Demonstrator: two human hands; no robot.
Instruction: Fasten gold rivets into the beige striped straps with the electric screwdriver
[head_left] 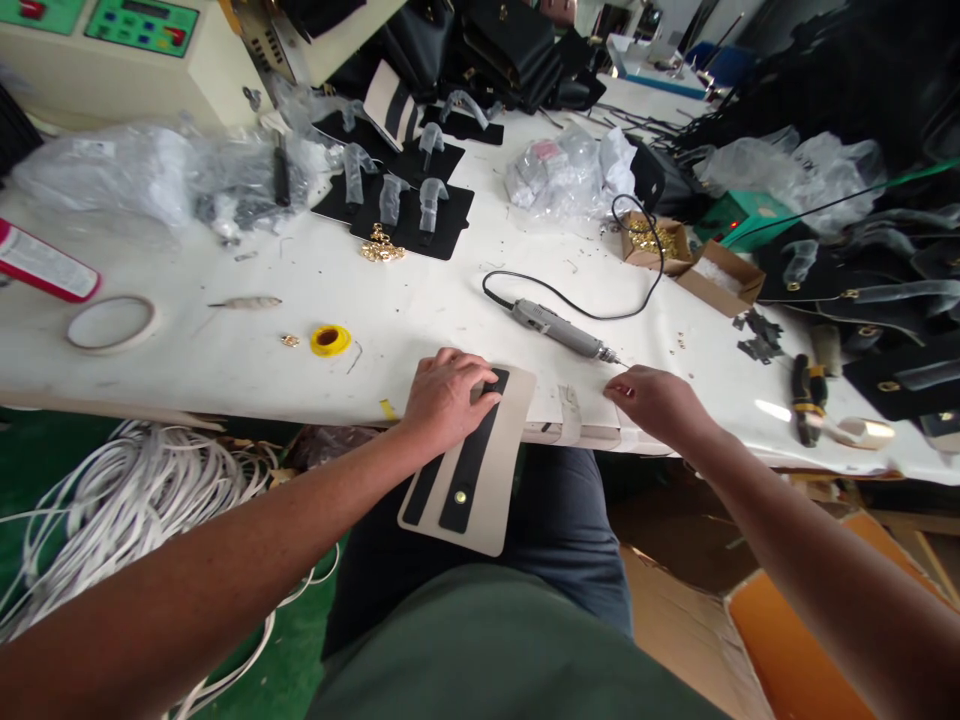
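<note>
Leaning over the near edge of the worktop (420,335), laid the left hand (450,395) on the upper part of a beige panel (491,500) with black strips, thumb on the longer strip (480,450); could not tell whether gripping or only pressing. Had the panel lying partly on the worktop and partly out past the near edge, over the lap, with a round gold-coloured stud (460,497) at the strip's lower end. Drew the fingers of the right hand (652,400) together above the near edge, just beside the tip of a grey rotary handpiece (559,328); could not tell whether pinching anything small. Saw a yellow tape roll (330,340) left of the panel, farther in from the near edge, beside small gold-coloured fittings (290,341). Noted black-and-yellow-handled pliers (810,400) by the near edge, well to the right, and a cardboard box of gold-coloured hardware (660,245) beyond the handpiece, toward the far edge. Found black panels with plastic-wrapped handles (409,210) farther back, left of the middle.
</note>
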